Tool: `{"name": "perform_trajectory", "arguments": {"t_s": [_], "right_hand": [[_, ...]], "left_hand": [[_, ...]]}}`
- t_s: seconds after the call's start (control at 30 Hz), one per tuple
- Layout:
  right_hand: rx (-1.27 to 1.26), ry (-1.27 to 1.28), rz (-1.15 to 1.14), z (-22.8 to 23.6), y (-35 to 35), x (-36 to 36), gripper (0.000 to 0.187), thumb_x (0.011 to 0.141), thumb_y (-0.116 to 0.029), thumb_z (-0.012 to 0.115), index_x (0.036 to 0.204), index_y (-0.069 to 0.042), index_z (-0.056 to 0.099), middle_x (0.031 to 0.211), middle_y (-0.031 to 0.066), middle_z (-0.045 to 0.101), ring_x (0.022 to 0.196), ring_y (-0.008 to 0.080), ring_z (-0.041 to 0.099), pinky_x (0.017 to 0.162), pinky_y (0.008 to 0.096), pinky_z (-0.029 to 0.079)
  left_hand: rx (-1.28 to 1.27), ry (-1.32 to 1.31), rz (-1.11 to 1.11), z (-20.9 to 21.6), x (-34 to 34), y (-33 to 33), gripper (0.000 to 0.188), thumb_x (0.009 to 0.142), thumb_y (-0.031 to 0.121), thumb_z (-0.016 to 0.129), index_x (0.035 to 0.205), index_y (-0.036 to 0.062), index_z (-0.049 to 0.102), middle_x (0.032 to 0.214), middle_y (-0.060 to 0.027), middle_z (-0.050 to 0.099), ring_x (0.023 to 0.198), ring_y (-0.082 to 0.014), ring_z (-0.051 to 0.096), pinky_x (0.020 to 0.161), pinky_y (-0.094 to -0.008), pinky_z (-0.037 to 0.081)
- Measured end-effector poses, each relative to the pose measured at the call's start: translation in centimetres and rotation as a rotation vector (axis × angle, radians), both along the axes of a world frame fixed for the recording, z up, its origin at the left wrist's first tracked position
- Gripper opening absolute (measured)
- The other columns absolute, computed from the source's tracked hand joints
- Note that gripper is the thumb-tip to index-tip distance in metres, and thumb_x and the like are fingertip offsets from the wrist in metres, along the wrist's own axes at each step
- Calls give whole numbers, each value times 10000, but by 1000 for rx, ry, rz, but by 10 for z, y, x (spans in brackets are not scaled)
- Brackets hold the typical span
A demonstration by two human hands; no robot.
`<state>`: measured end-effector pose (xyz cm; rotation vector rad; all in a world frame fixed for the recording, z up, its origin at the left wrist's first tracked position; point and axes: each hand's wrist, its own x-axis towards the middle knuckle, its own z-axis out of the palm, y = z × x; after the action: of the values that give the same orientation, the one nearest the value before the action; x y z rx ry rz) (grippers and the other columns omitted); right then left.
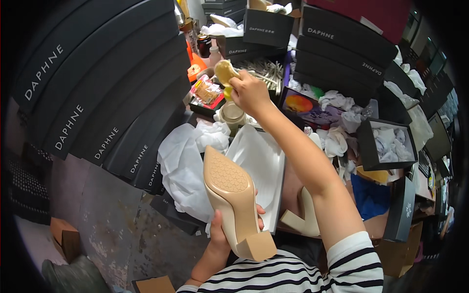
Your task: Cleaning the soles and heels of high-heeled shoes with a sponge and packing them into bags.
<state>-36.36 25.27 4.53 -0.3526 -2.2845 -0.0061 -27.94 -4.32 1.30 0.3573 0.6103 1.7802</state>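
My left hand point(223, 234) is closed around a beige block-heeled shoe point(229, 195), gripping it by the waist and sides. The sole faces up, its toe points away from me, and the heel is near my body. Farther out, my right hand point(249, 93) pinches a yellowish, sponge-like pad point(224, 73). Just below that hand stands an open jar point(232, 112) with pale contents. A second beige shoe point(305, 215) lies on the table to the right, partly hidden by my right arm. Between them sits an open shoebox point(266, 166) lined with white paper.
Dark shoeboxes point(97, 88) rise in a tall stack at left, with another stack point(342, 53) at back right. Crumpled white tissue point(181, 166) lies beside the lined box. Cotton swabs point(266, 73) fill a tray behind. A small box of tissue point(391, 141) and blue cloth point(370, 195) are at right.
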Motion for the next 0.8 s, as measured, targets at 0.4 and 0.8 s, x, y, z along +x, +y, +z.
{"name": "perform_trajectory", "arguments": {"t_s": [0.4,0.8], "right_hand": [[-401,372,-53,-27,32,4,334,716,-238,751,914,-59,551,832,76,593,687,218,612,581,330,501],[-1777,1555,719,15,86,127,210,876,-188,552,1013,-30,570,1035,194,576,989,416,544,761,419,570]], "left_hand": [[145,-63,-111,-29,-24,-11,941,757,645,544,1361,-14,251,1173,-325,459,935,-356,593,753,-396,516],[256,-237,-195,-37,-2,-16,839,833,627,409,1356,-7,241,1150,-276,480,950,-368,575,745,-442,510]]}}
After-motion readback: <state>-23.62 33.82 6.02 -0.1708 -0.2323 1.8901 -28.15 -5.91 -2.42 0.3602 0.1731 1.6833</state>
